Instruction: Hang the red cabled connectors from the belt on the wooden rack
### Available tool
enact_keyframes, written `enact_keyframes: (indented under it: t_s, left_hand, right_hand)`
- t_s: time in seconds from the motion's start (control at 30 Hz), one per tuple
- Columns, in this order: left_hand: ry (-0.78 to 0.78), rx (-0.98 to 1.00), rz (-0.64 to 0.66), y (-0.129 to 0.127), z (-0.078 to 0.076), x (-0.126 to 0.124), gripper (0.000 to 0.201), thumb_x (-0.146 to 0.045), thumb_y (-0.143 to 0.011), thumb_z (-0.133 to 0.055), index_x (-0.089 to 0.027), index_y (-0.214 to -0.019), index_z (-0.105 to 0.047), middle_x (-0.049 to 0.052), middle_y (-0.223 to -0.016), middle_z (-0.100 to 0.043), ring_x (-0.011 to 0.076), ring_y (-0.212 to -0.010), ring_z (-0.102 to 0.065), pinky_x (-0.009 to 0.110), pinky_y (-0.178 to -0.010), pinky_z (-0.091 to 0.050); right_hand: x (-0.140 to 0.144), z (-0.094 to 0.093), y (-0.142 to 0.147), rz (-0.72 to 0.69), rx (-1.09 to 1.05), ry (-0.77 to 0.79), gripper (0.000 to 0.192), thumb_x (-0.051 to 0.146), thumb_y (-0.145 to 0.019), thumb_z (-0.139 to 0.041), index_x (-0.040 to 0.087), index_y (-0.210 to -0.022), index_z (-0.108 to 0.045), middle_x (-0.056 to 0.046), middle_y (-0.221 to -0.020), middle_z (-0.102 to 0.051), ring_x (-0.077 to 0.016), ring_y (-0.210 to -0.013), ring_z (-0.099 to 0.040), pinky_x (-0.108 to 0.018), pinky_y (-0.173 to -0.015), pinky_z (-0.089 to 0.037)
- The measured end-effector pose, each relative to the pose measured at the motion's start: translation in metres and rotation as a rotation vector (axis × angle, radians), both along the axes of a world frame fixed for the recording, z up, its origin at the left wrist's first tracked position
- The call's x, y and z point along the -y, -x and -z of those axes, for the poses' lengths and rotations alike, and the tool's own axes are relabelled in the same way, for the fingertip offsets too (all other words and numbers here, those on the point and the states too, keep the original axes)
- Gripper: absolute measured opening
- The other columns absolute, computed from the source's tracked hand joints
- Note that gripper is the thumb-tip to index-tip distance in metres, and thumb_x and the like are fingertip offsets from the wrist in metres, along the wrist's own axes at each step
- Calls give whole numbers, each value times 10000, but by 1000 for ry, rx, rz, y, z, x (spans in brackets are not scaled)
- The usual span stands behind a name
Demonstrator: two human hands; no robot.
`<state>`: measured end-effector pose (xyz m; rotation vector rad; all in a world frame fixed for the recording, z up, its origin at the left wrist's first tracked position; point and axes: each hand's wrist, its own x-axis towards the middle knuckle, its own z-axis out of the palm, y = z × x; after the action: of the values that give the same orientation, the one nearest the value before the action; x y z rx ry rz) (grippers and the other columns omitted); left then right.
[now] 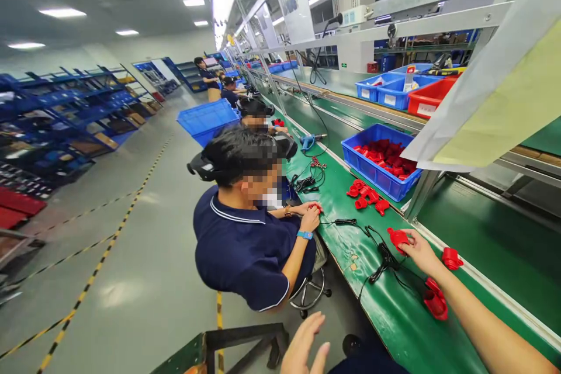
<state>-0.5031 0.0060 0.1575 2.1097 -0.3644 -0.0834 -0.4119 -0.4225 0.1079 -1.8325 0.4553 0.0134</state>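
Pinched in the fingers of my right hand (pixel 419 251) is a red plastic cap (pixel 398 239), held over the green mat. My left hand (pixel 307 346) is at the bottom edge, beyond the bench's near side, its fingers apart and nothing in them. Another red plastic part (pixel 451 258) lies just right of my right hand. A further red part (pixel 435 300) rests under my right forearm, close to a bundle of black cable (pixel 385 260).
A co-worker (pixel 249 245) sits at the bench on the left, both hands on a small red part. Beyond my right hand, loose red parts (pixel 369 194) lie before a blue bin (pixel 380 172) of more. A blue heat gun (pixel 309 142) lies farther along. A hanging sheet (pixel 495 93) juts in.
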Motion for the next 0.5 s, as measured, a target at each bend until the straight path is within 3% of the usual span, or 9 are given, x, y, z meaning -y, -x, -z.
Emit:
enact_keyframes:
  t_s: [0.1, 0.2, 0.27, 0.33, 0.4, 0.5]
  left_hand:
    - [-148, 160, 117, -16, -19, 35, 602, -229, -915, -609, -272, -1505, -497, 152, -1530, -520, 315, -1370, -557, 438, -1098, -539]
    - [-334, 297, 213, -27, -40, 64, 969, -141, -777, -744, -302, -1616, -287, 157, -1691, -215, 398, -1517, -318, 578, -1162, -444]
    - [-432, 358, 262, -30, -42, 73, 1066, -129, -716, -805, -324, -1620, -275, 155, -1694, -196, 426, -1523, -285, 607, -1172, -420]
    - [-488, 358, 248, -26, -34, 68, 915, -156, -786, -762, -335, -1589, -362, 154, -1592, -435, 377, -1415, -494, 509, -1102, -527]
    - [-519, 323, 169, -14, -22, 50, 619, -192, -904, -643, -355, -1489, -525, 122, -1412, -639, 299, -1171, -698, 384, -936, -628]
    - [-518, 325, 20, 20, -14, 8, 310, -240, -972, -551, -365, -1194, -729, 90, -1387, -662, 277, -1024, -745, 364, -830, -639]
  right_hand:
    - [-39, -58, 10, -249, 121, -262, 490, 263, -767, -654, 194, -1236, -530, -91, -1166, -716, -214, -980, -697, -337, -841, -558]
    - [-87, -112, 23, -557, 43, -461, 463, 137, -713, -626, 195, -1171, -580, -18, -990, -717, -160, -808, -661, -268, -691, -517]
    - [-124, -133, 33, -733, -31, -547, 449, 91, -651, -637, 180, -1090, -607, 22, -874, -694, -129, -718, -617, -228, -633, -474]
    - [-161, -139, 41, -867, -73, -598, 432, 76, -615, -664, 166, -1035, -618, 39, -842, -674, -97, -674, -567, -195, -608, -432]
    - [-195, -135, 48, -955, -95, -627, 396, 82, -618, -675, 156, -1004, -628, 47, -829, -648, -70, -653, -514, -169, -583, -379]
    - [-233, -124, 53, -1097, -108, -632, 348, 129, -664, -713, 158, -1007, -655, 47, -825, -621, -71, -682, -506, -175, -616, -379]
